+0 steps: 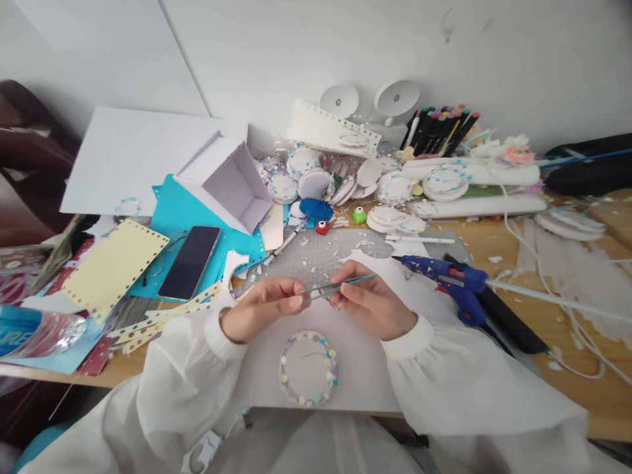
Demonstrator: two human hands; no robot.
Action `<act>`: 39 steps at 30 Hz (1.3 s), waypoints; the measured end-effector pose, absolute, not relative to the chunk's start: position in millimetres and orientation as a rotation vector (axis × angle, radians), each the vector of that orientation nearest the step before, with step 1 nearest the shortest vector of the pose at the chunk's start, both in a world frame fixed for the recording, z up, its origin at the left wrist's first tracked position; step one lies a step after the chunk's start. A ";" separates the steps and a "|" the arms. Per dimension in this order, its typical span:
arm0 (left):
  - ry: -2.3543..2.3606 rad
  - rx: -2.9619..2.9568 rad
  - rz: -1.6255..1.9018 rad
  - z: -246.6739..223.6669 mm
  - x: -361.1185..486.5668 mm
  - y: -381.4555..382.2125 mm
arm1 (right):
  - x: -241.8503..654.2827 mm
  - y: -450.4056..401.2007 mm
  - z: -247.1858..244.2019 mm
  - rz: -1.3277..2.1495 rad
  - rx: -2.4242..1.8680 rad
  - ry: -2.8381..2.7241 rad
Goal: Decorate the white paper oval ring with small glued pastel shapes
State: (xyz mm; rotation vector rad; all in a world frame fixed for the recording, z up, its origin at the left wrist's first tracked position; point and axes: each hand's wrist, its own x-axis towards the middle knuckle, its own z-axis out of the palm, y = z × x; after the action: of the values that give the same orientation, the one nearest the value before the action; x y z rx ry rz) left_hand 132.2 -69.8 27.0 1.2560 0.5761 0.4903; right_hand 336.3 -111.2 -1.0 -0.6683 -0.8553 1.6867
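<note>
Above the front of the table, my left hand and my right hand hold a thin, teal-edged strip between them. Both hands pinch it with thumb and fingers, one at each end. It is seen almost edge-on, so its exact kind cannot be made out. Below my hands, a round ring of small pale, blue and yellow beads lies on a white sheet. Right of my right hand rests a blue glue gun with a white glue stick in its back.
Left are a phone, a cream perforated card, an open white box and a bottle. Behind stand several decorated white discs and black markers. A white cord runs along the right.
</note>
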 end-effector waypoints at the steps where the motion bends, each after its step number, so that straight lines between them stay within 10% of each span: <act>1: 0.581 1.257 0.492 30.0 132.1 -71.6 | 334.8 -111.7 -1.2 1.678 -0.658 -0.850; 13: 0.603 1.093 0.635 46.0 102.1 -90.4 | 344.7 -111.2 5.1 1.458 -0.586 -0.571; 25: 1.601 1.621 1.416 47.6 69.2 -6.1 | 339.9 -105.9 1.8 1.515 -0.630 -0.426; 39: 1.252 1.456 1.565 39.8 74.9 13.2 | 337.4 -109.3 1.8 1.346 -0.692 -0.572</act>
State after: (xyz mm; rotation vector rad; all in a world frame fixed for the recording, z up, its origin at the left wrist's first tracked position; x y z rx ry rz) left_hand 74.9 13.2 39.8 1.4560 1.2520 1.5653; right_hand 337.4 -109.3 1.8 -0.6917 -0.5723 1.3459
